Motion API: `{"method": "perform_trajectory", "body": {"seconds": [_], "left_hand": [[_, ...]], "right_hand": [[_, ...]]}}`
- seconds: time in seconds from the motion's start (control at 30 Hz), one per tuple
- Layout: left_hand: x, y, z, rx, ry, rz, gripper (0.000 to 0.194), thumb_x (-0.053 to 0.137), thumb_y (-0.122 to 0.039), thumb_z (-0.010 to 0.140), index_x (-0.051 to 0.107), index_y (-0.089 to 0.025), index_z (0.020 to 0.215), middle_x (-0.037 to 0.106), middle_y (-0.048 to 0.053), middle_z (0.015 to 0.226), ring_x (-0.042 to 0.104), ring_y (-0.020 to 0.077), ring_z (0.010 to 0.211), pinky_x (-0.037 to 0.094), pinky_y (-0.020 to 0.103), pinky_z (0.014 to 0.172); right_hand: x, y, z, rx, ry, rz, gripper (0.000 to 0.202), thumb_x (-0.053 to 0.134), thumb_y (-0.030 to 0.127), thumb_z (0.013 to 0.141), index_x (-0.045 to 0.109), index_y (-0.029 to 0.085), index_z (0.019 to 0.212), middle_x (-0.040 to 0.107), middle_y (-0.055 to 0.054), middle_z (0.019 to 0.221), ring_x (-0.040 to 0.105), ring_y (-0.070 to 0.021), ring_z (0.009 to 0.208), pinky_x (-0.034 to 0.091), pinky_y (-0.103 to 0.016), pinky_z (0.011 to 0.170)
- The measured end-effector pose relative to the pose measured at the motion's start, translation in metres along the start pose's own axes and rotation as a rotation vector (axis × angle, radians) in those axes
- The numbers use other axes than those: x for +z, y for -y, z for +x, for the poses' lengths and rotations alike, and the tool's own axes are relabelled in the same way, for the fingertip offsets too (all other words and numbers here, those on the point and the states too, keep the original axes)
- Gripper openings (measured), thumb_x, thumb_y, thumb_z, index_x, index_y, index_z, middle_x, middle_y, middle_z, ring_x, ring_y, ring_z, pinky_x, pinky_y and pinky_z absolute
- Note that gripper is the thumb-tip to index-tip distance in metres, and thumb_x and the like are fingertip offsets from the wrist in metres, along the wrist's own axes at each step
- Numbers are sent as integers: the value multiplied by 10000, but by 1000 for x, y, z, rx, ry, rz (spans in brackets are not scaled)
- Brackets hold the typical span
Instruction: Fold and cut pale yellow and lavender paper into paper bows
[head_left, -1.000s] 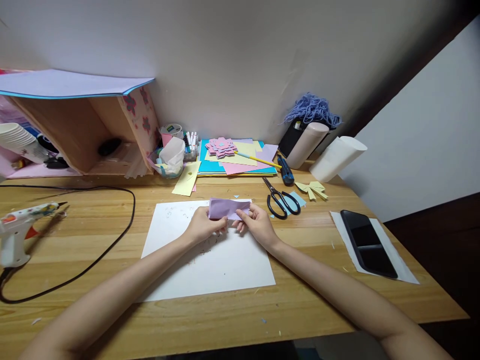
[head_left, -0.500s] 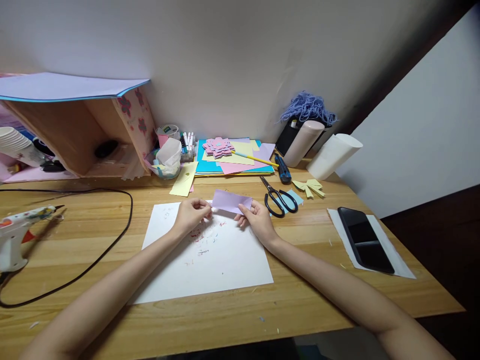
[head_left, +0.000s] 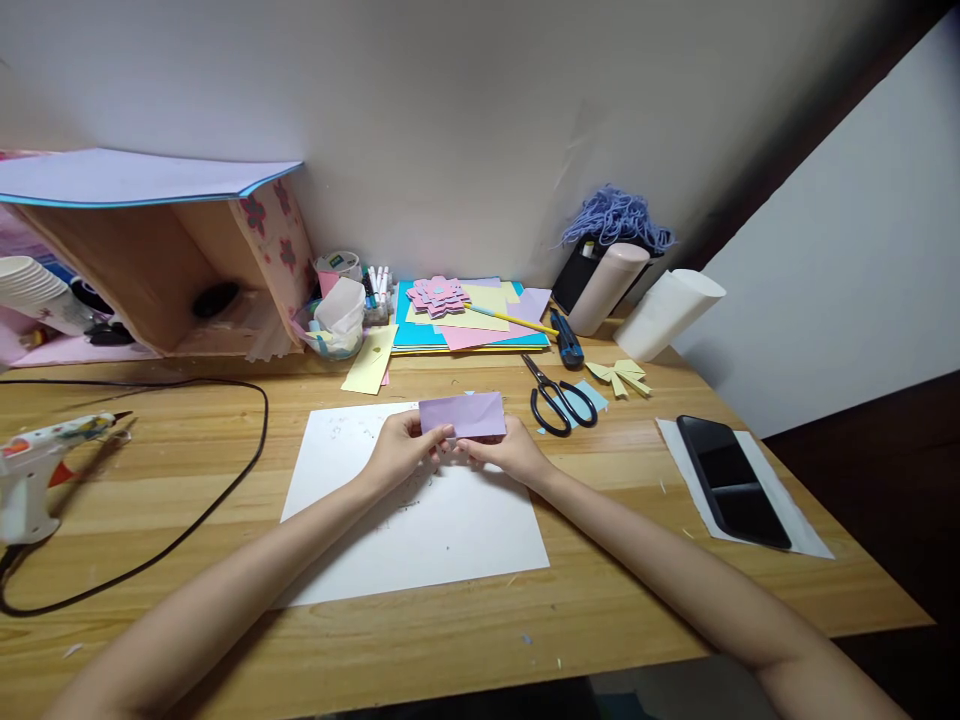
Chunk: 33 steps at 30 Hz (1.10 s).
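Note:
A small purple rectangle of paper [head_left: 463,412] is held up, its long side level, just above the far part of a white sheet [head_left: 420,560]. My left hand [head_left: 401,447] pinches its lower left edge, the thumb in front and the other fingers partly hidden behind. At the lower right edge my right hand [head_left: 517,450] grips it in the same way, thumb toward me. The white sheet lies flat on the wooden table under both hands and bears small coloured marks. Black-handled scissors [head_left: 559,395] lie to the right of my right hand, partly over a blue paper scrap [head_left: 589,396].
A glue gun [head_left: 45,465] with a looping black cord rests at left. Behind are an open box [head_left: 277,250], colored papers [head_left: 420,335], a pink paper flower [head_left: 439,296] and a utility knife [head_left: 568,340]. To the right are a yellow paper bow [head_left: 621,376] and a phone [head_left: 731,480].
My left hand has moved right and taken hold of the purple paper, which my right hand alone held before. The paper is now more level and slightly nearer to me.

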<state>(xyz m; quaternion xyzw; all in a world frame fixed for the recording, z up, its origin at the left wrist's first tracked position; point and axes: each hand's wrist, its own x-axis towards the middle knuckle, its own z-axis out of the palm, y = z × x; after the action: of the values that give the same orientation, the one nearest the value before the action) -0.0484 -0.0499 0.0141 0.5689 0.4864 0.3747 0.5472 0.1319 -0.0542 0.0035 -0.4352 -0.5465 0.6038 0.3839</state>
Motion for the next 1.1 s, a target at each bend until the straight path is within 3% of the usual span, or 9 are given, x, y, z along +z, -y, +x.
{"method": "perform_trajectory", "body": {"seconds": [0.17,0.4,0.57,0.7,0.83,0.93,1.03,1.07,1.1], "left_hand": [[9,1,-5,42,-3,-15,287,662,-403,707,627,-117,712,652,43,643,562,109,493,451,228,462],[8,1,-5,56,-4,60,285,634,-397,736,608,-119,679,603,19,563,525,96,457,419,216,446],[-2,-1,1,18,-26,59,286,626,-405,731,597,-121,726,629,25,601,522,95,460,419,212,446],[-15,-3,7,7,-83,81,267,653,-382,702,569,-129,692,622,16,597,501,81,436,385,198,420],[-20,0,10,-14,52,84,261,656,-351,702,603,-120,810,635,26,614,499,85,432,387,204,419],[-19,1,10,15,98,146,302,644,-354,721,611,-128,919,637,26,637,527,104,467,414,218,442],[-15,-15,1,97,-166,214,374,520,-428,816,563,-157,1070,636,47,753,582,145,596,463,259,520],[-13,-27,-6,162,-299,204,385,476,-435,843,536,-169,1115,628,76,903,598,158,711,480,278,594],[-11,-42,-16,255,-348,203,379,471,-437,848,538,-171,1111,598,100,1032,586,177,846,478,297,695]], "right_hand": [[4,1,-2,-81,-26,-40,257,680,357,672,633,129,782,671,-58,716,602,-139,580,478,-233,496],[4,1,-2,-86,-86,-101,242,666,371,685,658,137,748,674,-60,667,591,-148,541,452,-242,472],[-9,-4,7,-108,-197,-52,227,673,367,680,616,148,669,647,-36,615,497,-97,434,415,-227,419],[-30,-4,20,-153,-380,22,236,665,380,695,604,152,709,636,-24,648,490,-77,457,401,-196,412],[-37,-3,22,-123,-220,70,349,669,402,695,630,166,949,657,-24,757,551,-93,547,472,-216,501],[-32,-2,18,-103,-113,-25,280,710,390,654,652,150,786,623,-4,645,547,-106,540,465,-230,519],[-30,-3,17,-145,-214,-109,283,690,409,679,602,149,609,549,20,517,497,-98,480,417,-230,501],[-31,-4,17,-163,-265,-117,292,688,415,681,593,151,598,532,26,498,483,-95,470,404,-231,500],[-32,-5,18,-177,-313,-116,299,690,422,677,588,153,595,523,29,491,475,-95,467,395,-233,498]]}}
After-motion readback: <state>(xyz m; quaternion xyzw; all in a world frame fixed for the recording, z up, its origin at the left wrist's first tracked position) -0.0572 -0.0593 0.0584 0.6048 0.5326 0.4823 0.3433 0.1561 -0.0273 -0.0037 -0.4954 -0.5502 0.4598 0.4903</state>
